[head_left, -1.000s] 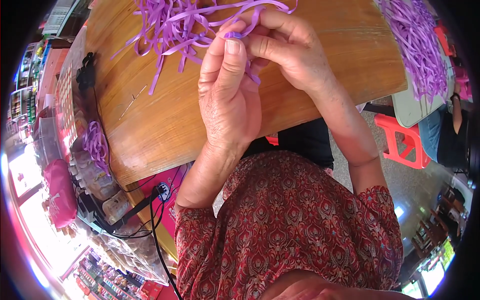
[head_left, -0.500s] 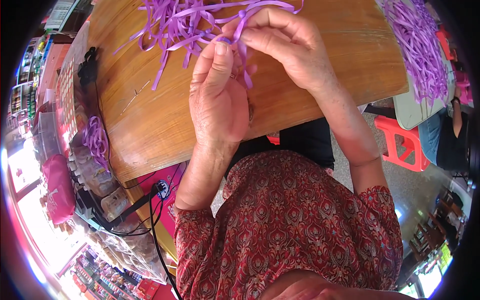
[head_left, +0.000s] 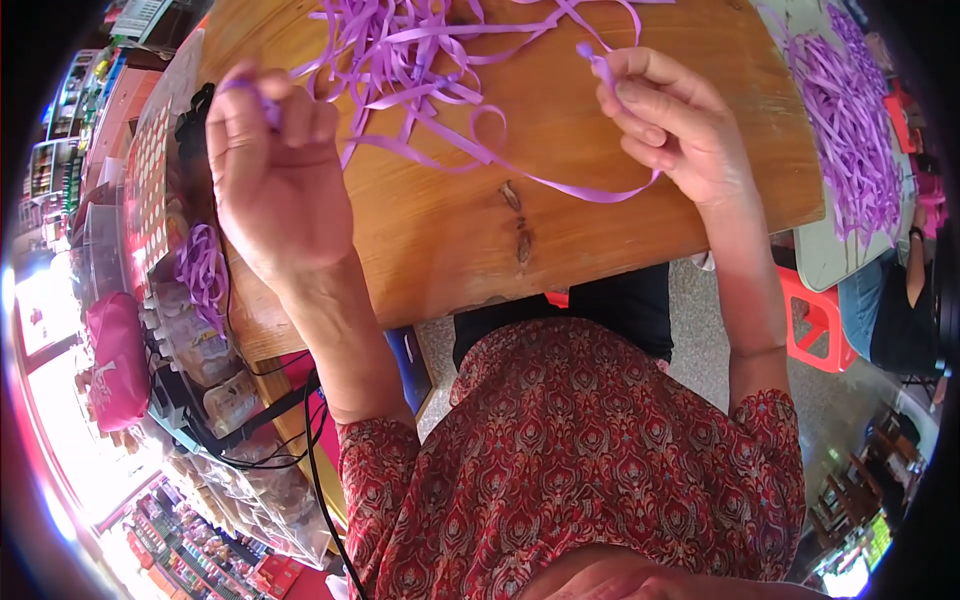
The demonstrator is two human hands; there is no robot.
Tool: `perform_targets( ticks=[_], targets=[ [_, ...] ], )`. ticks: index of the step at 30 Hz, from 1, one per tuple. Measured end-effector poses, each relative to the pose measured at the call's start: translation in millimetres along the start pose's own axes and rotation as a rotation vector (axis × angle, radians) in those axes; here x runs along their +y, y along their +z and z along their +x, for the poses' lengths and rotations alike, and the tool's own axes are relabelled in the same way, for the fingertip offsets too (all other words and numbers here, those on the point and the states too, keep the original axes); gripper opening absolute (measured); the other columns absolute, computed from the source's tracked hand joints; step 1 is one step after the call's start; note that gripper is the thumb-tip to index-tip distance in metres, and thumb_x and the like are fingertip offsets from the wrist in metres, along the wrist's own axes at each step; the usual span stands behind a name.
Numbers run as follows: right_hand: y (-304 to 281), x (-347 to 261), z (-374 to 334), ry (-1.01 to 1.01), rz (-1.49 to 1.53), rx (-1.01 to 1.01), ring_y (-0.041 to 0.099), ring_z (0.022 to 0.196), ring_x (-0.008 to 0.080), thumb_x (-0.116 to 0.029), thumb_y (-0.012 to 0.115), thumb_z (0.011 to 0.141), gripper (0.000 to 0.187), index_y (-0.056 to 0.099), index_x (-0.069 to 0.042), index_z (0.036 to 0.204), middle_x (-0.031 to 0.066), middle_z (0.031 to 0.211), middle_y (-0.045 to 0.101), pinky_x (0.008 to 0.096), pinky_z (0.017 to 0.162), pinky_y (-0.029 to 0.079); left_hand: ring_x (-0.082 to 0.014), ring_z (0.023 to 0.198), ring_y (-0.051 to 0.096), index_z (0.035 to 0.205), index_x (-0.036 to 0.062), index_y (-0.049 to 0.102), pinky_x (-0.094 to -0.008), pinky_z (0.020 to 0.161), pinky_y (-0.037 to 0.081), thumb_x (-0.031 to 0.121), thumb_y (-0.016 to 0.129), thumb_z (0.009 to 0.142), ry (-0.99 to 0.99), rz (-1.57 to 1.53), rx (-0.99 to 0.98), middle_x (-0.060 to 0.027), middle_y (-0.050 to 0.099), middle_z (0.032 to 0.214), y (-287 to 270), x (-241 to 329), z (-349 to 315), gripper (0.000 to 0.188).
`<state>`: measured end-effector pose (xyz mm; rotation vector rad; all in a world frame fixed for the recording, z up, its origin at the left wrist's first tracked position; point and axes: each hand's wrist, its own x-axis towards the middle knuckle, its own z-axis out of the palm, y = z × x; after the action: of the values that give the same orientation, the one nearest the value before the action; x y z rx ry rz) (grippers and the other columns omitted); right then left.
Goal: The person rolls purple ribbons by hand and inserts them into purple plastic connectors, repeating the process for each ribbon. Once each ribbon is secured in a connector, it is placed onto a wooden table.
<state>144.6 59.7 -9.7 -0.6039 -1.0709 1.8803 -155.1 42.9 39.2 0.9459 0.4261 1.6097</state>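
Note:
A tangled heap of purple ribbons (head_left: 385,45) lies at the far side of the wooden table. My right hand (head_left: 685,125) is raised over the table's right part, its fingers closed on a purple ribbon (head_left: 600,193). A small knotted end (head_left: 585,50) pokes out beyond the fingertips, and a length of ribbon curves from below this hand back toward the heap. Over the table's left side, my left hand (head_left: 285,185) is smeared by motion. Its fingers curl around a piece of purple ribbon (head_left: 268,108), and whether that joins the heap is hidden.
More purple ribbons (head_left: 845,130) hang over a pale table at the right, beside a red stool (head_left: 815,325) and a seated person. Along the left edge are a small ribbon bundle (head_left: 203,275), a pink pouch (head_left: 117,360) and black cables (head_left: 312,440).
My hands were together at the heap with ribbon between them. Now they are wide apart: the left has swung left, the right has moved right, and a ribbon trails below the right hand.

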Motion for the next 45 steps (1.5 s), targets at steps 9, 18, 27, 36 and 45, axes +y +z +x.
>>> perform_targets(
  ticks=[9, 18, 27, 36, 45],
  targets=[
    [18, -16, 13, -0.246, -0.482, 0.082, 0.042, 0.061, 0.0017, -0.008, 0.054, 0.091, 0.027, 0.059, 0.002, 0.117, 0.0014, 0.081, 0.057, 0.015, 0.055, 0.034, -0.0046, 0.067, 0.051, 0.101, 0.0023, 0.066, -0.0187, 0.057, 0.038, 0.003, 0.062, 0.086, -0.369, 0.332, 0.111, -0.001, 0.065, 0.082, 43, -68, -25, 0.015],
    [22, -17, 35, -0.426, -0.849, 0.008, 0.054, 0.081, 0.0071, -0.007, 0.058, 0.09, 0.016, 0.066, 0.001, 0.103, 0.0014, 0.087, 0.06, 0.0204, 0.073, 0.043, -0.0043, 0.066, 0.049, 0.104, 0.003, 0.065, -0.0181, 0.06, 0.04, 0.005, 0.062, 0.088, -0.405, 0.317, 0.165, -0.0004, 0.063, 0.083, 42, -75, -20, 0.017],
    [35, -7, 23, -0.323, -0.788, 0.039, 0.053, 0.076, 0.0072, -0.006, 0.059, 0.09, 0.011, 0.061, 0.001, 0.098, 0.0029, 0.086, 0.06, 0.02, 0.067, 0.044, -0.0013, 0.063, 0.042, 0.103, 0.0027, 0.064, -0.0163, 0.056, 0.037, 0.008, 0.059, 0.091, -0.403, 0.38, 0.112, 0.0044, 0.056, 0.077, 40, -80, -29, 0.014],
    [35, 2, 22, -0.405, -0.813, 0.077, 0.054, 0.077, 0.005, -0.001, 0.058, 0.089, 0.014, 0.061, 0.001, 0.103, 0.0022, 0.09, 0.061, 0.0168, 0.067, 0.043, -0.0015, 0.061, 0.041, 0.098, 0.003, 0.064, -0.0159, 0.054, 0.034, 0.01, 0.059, 0.092, -0.397, 0.272, 0.133, 0.0049, 0.055, 0.073, 37, -88, -31, 0.011],
    [37, -4, 15, -0.411, -0.816, -0.024, 0.058, 0.089, 0.0129, 0.009, 0.061, 0.082, 0.023, 0.06, 0.004, 0.105, 0.0097, 0.1, 0.059, 0.0221, 0.078, 0.049, -0.001, 0.057, 0.04, 0.098, 0.0044, 0.064, -0.016, 0.05, 0.034, 0.015, 0.058, 0.093, -0.37, 0.262, 0.101, 0.004, 0.054, 0.07, 38, -83, -34, 0.014]
  ],
)
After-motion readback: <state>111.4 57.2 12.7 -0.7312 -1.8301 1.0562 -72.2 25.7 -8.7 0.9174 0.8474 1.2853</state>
